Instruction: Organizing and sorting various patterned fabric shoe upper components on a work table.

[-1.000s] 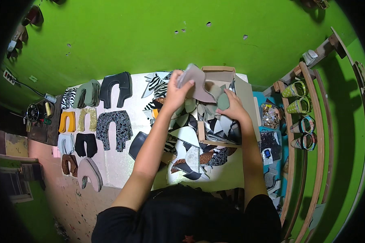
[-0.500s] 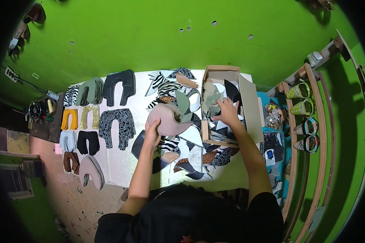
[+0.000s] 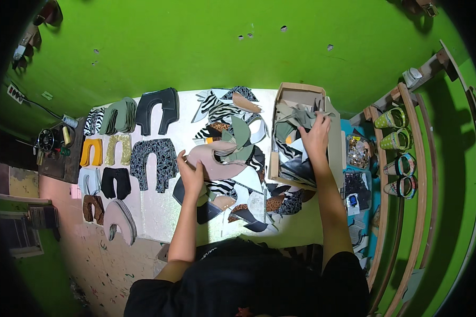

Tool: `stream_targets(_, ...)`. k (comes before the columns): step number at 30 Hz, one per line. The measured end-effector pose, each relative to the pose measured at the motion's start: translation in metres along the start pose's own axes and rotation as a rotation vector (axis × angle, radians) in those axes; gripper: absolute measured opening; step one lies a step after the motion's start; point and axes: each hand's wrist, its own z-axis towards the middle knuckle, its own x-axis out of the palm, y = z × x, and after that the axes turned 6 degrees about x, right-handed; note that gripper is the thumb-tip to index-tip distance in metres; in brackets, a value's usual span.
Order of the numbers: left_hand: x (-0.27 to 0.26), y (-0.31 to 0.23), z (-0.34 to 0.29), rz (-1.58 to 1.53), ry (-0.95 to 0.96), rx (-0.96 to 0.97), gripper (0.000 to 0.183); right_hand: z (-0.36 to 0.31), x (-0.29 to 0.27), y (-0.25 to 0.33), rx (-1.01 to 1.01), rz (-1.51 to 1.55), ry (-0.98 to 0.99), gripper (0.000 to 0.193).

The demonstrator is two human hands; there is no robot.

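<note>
Pink shoe piece [image 3: 214,158]: left hand [image 3: 191,177] pinching it at 9 o'clock edge; keep flat. Right hand [image 3: 316,138] reaching into cardboard box [image 3: 300,92], fingers curling on scraps, grip unclear.

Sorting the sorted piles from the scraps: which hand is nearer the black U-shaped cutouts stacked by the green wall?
Left. The left hand, holding a pink cutout, is a little right of the black cutouts; the right hand is far off, in the cardboard box.

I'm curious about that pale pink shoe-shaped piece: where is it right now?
In the head view, the pink piece is at the table's middle, held by the left hand over the loose scrap pile, left of the cardboard box.
</note>
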Motion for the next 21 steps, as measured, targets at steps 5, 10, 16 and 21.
stream_targets(5, 0.021, -0.044, -0.005, 0.206, 0.01, 0.347, 0.044, 0.012, 0.025, 0.008, -0.413, -0.388, -0.146, 0.068)
stream_targets(10, 0.062, -0.1, -0.024, -0.137, 0.553, 0.789, 0.026, 0.011, 0.05, 0.024, -0.345, -0.448, 0.493, 0.099)
stream_targets(16, 0.086, -0.102, -0.038, 0.008, 0.662, 0.879, 0.014, 0.037, 0.074, 0.008, -0.416, -0.551, 0.505, 0.076)
stream_targets(21, 0.088, -0.096, -0.038, 0.085, 0.689, 0.904, 0.026, 0.063, 0.063, -0.018, -0.332, -0.246, 0.295, 0.041)
